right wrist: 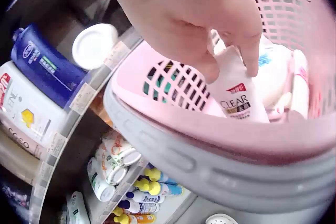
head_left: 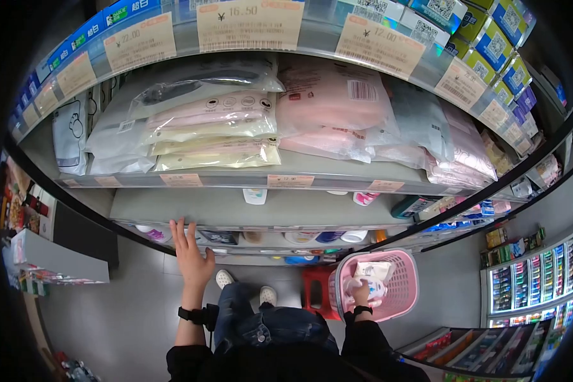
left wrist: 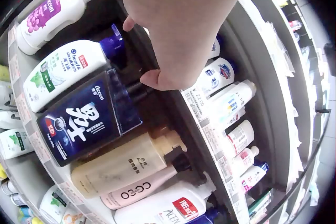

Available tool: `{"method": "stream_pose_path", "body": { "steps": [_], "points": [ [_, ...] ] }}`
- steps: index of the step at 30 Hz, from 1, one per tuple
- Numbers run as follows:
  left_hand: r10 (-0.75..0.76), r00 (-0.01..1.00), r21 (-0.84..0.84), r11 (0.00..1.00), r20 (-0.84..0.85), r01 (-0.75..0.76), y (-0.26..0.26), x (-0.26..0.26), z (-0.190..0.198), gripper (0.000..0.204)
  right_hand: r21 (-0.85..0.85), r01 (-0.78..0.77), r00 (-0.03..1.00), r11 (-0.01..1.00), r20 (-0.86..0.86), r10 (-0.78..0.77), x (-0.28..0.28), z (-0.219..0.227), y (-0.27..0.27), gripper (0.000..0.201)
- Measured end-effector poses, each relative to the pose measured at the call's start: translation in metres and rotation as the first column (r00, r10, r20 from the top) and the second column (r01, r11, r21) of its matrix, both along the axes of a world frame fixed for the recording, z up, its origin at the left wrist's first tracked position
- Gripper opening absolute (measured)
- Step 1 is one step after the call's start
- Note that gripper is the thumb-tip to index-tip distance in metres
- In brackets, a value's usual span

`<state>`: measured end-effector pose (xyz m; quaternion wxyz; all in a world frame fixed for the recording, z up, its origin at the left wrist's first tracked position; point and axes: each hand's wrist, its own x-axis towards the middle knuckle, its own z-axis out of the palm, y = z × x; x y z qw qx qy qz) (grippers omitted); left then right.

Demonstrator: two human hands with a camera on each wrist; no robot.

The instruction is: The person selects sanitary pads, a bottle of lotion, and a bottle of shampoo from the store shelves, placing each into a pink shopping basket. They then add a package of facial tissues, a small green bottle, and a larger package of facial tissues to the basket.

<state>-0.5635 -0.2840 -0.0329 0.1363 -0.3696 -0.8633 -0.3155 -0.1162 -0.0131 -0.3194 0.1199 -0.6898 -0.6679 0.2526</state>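
Observation:
The right hand (right wrist: pixel 194 24) pinches the top of a white CLEAR bottle (right wrist: pixel 239 95) inside the pink basket (right wrist: pixel 199 124); in the head view this hand (head_left: pixel 361 294) is over the items in the basket (head_left: pixel 406 280). The left hand (head_left: pixel 192 256) is raised at the edge of a lower shelf (head_left: pixel 159 210), fingers extended. In the left wrist view, that hand (left wrist: pixel 178 40) is above a row of bottles, near a dark blue box (left wrist: pixel 89 116) and a white head & shoulders bottle (left wrist: pixel 68 71); most of its fingers are hidden behind it.
Bagged goods (head_left: pixel 331 102) fill the upper shelf, with price tags along its edge. A red stool (head_left: pixel 318 290) stands beside the basket. Curved dark rails cross in front of the shelves. A grey display unit (head_left: pixel 63 258) is at left, and stocked racks (head_left: pixel 535 280) at right.

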Motion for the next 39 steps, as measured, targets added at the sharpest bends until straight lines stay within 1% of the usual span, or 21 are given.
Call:
{"method": "stream_pose_path", "body": {
  "steps": [2, 3, 6, 8, 10, 12, 14, 15, 16, 17, 19, 20, 22, 23, 24, 27, 30, 35, 37, 38, 39],
  "points": [
    [-0.001, 1.0, 0.001, 1.0, 0.002, 0.001, 0.0, 0.0, 0.0, 0.071, 0.284, -0.002, 0.994, 0.959, -0.102, 0.032, -0.017, 0.015, 0.015, 0.029],
    [0.001, 1.0, -0.001, 1.0, 0.0, -0.001, 0.001, 0.0, 0.0, 0.072, 0.286, -0.003, 0.994, 0.958, -0.104, 0.034, -0.031, 0.032, 0.021, 0.029],
    [0.005, 1.0, -0.002, 1.0, 0.002, -0.005, 0.001, 0.001, 0.0, 0.072, 0.588, 0.067, 0.864, 0.806, -0.438, 0.248, -0.112, 0.161, 0.003, 0.013],
    [0.01, 1.0, -0.001, 1.0, 0.007, -0.01, 0.001, 0.001, 0.0, 0.072, 0.584, 0.005, 0.849, 0.812, -0.431, 0.305, -0.147, 0.213, -0.01, 0.01],
    [0.009, 1.0, -0.002, 1.0, 0.015, -0.008, 0.0, 0.001, 0.001, 0.071, 0.754, -0.095, 0.759, 0.65, -0.368, 0.537, -0.182, 0.251, -0.023, 0.012],
    [0.01, 1.0, -0.002, 1.0, 0.018, -0.01, -0.001, 0.002, 0.002, 0.071, 0.765, -0.127, 0.646, 0.632, -0.42, 0.638, -0.218, 0.283, -0.038, 0.014],
    [0.016, 1.0, -0.001, 1.0, 0.022, -0.016, -0.003, 0.002, 0.003, 0.07, 0.779, -0.149, 0.56, 0.609, -0.441, 0.702, -0.258, 0.314, -0.052, 0.025],
    [0.005, 1.0, -0.003, 1.0, 0.026, -0.005, -0.003, 0.001, 0.004, 0.07, 0.751, -0.174, 0.513, 0.637, -0.482, 0.71, -0.275, 0.326, -0.058, 0.032],
    [-0.004, 1.0, -0.004, 1.0, 0.031, 0.004, -0.005, 0.001, 0.004, 0.069, 0.723, -0.203, 0.466, 0.661, -0.522, 0.714, -0.291, 0.334, -0.063, 0.04],
    [0.007, 1.0, 0.001, 1.0, 0.029, -0.007, -0.006, 0.001, 0.004, 0.069, 0.727, -0.209, 0.457, 0.654, -0.519, 0.722, -0.306, 0.34, -0.069, 0.04],
    [-0.011, 1.0, -0.015, 1.0, 0.025, 0.011, -0.009, -0.001, 0.004, 0.069, 0.691, -0.218, 0.436, 0.689, -0.563, 0.702, -0.333, 0.35, -0.078, 0.061],
    [0.0, 1.0, -0.008, 1.0, 0.022, 0.0, -0.01, -0.002, 0.004, 0.069, 0.697, -0.224, 0.426, 0.682, -0.559, 0.711, -0.342, 0.353, -0.08, 0.061],
    [-0.052, 0.997, -0.013, 0.999, 0.061, 0.052, -0.013, -0.005, 0.004, 0.071, 0.757, -0.218, 0.534, 0.615, -0.435, 0.725, -0.36, 0.36, -0.083, 0.071],
    [-0.044, 0.998, -0.029, 0.999, 0.036, 0.045, -0.015, -0.007, 0.002, 0.072, 0.826, -0.156, 0.58, 0.541, -0.367, 0.727, -0.368, 0.372, -0.085, 0.067],
    [-0.035, 0.999, -0.022, 0.999, 0.038, 0.035, -0.017, -0.008, 0.001, 0.072, 0.83, -0.163, 0.573, 0.534, -0.361, 0.736, -0.373, 0.375, -0.086, 0.067],
    [-0.063, 0.996, -0.045, 0.997, 0.065, 0.066, -0.019, -0.01, 0.007, 0.072, 0.785, -0.232, 0.505, 0.574, -0.407, 0.761, -0.385, 0.378, -0.08, 0.051],
    [-0.093, 0.993, -0.049, 0.994, 0.075, 0.097, -0.024, -0.015, 0.006, 0.071, 0.785, -0.232, 0.537, 0.575, -0.39, 0.749, -0.387, 0.367, -0.075, 0.051],
    [-0.115, 0.99, -0.128, 0.984, 0.082, 0.125, -0.029, -0.023, 0.007, 0.069, 0.74, -0.03, 0.603, 0.672, -0.523, 0.603, -0.377, 0.38, -0.098, 0.052],
    [-0.136, 0.989, -0.138, 0.98, 0.05, 0.142, -0.03, -0.026, 0.008, 0.069, 0.657, 0.057, 0.5, 0.752, -0.671, 0.548, -0.373, 0.378, -0.103, 0.053],
    [-0.144, 0.989, -0.155, 0.977, 0.036, 0.148, -0.031, -0.028, 0.007, 0.069, 0.658, 0.089, 0.502, 0.748, -0.678, 0.536, -0.368, 0.377, -0.104, 0.053],
    [-0.149, 0.989, -0.15, 0.978, 0.002, 0.148, -0.031, -0.03, 0.002, 0.068, 0.671, 0.025, 0.545, 0.741, -0.631, 0.553, -0.36, 0.375, -0.105, 0.057]
  ]
}}
